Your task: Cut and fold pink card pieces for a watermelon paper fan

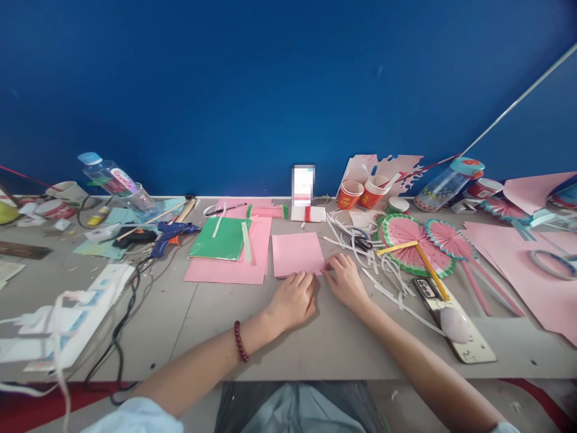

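A rectangular sheet of pink paper [297, 251] lies in front of me in the middle of the table. My left hand [294, 300], with a dark red bead bracelet [240, 341] on the wrist, has its fingers curled closed over the paper's near edge. At the near right corner, my right hand [346, 281] pinches the paper between thumb and fingers. Left of it, a stack of green paper [220, 239] rests on larger pink sheets [225, 272]. Behind it stand a phone [302, 185] and a pleated pink-and-green paper strip [267, 211].
On the left are a blue glue gun [169, 236], a white power strip [97, 316] with cables, and a plastic bottle [112, 177]. On the right lie white paper strips [342, 231], scissors [362, 239], watermelon-pattern paper fans [403, 237], red cups [350, 195] and another phone [469, 343].
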A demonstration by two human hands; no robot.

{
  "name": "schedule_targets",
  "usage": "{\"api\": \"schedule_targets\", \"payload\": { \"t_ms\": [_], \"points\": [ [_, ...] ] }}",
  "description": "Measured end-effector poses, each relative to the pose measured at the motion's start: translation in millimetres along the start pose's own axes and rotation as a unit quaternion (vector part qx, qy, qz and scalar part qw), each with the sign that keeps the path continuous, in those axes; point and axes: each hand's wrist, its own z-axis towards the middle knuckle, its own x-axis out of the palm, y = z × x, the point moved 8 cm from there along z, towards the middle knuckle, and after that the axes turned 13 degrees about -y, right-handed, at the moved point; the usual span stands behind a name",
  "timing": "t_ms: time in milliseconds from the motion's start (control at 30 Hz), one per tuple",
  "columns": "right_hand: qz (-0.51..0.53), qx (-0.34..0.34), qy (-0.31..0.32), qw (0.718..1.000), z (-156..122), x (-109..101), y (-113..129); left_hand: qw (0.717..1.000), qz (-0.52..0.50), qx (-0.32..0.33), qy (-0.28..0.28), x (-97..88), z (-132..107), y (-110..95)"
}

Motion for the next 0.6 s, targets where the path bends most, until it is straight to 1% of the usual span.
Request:
{"api": "schedule_targets", "payload": {
  "t_ms": [100,167,233,400,500,600],
  "points": [
    [0.012,-0.123,0.029,0.992,-6,-3,27,1.0,0.015,-0.007,-0.002,1.4,-1,0],
    [0.001,-0.159,0.042,0.986,-12,-6,40,1.0,0.012,-0.015,-0.002,1.9,-1,0],
    [-0.033,-0.163,0.05,0.985,-19,-7,48,1.0,0.002,-0.018,-0.002,2.2,-1,0],
    [-0.127,-0.14,0.054,0.981,-37,-8,56,0.999,-0.015,-0.028,-0.02,3.4,-4,0],
    [-0.133,-0.129,0.033,0.982,-44,-11,57,0.999,-0.012,-0.026,-0.037,4.2,-5,0],
    [-0.126,-0.112,0.023,0.985,-47,-10,55,0.999,-0.004,-0.018,-0.04,3.1,-5,-1]
  ]
}}
